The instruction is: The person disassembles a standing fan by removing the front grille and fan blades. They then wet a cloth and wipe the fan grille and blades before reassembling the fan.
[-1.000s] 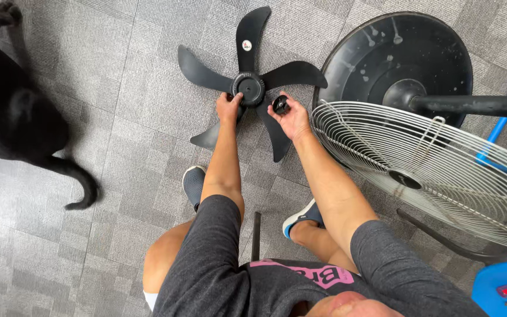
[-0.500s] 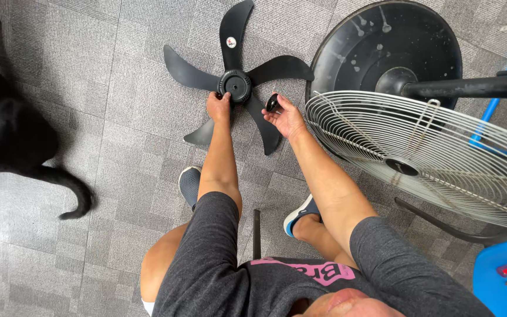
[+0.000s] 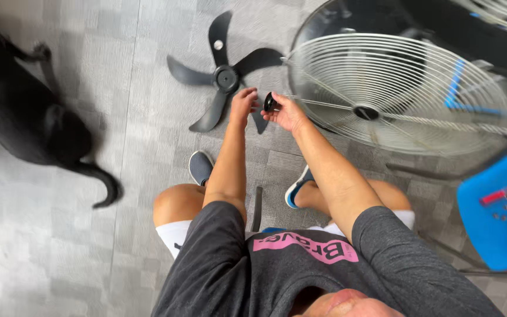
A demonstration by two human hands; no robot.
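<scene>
Fingertips of our right hand (image 3: 286,111) pinch a small black knob (image 3: 269,102); our left hand (image 3: 243,103), fingers loosely curled and holding nothing, hovers just beside it. Beyond them the black fan blade (image 3: 225,77) lies on grey carpet (image 3: 89,246), a wire fan guard (image 3: 382,88) to our right, a black dog (image 3: 24,123) left.

Head camera, looking steeply down from the seated person's own eye line.

The single view looks over the person's chin and grey shirt, along both forearms to the carpeted floor (image 3: 60,246) in front of the knees. It sits close to the body, so the torso fills the bottom edge while the left hand (image 3: 243,104) and right hand (image 3: 286,113) lie mid-frame. The black fan blade (image 3: 225,76) and wire fan guard (image 3: 394,94) fall toward the top edge, farthest off. The picture is slightly blurred.
</scene>
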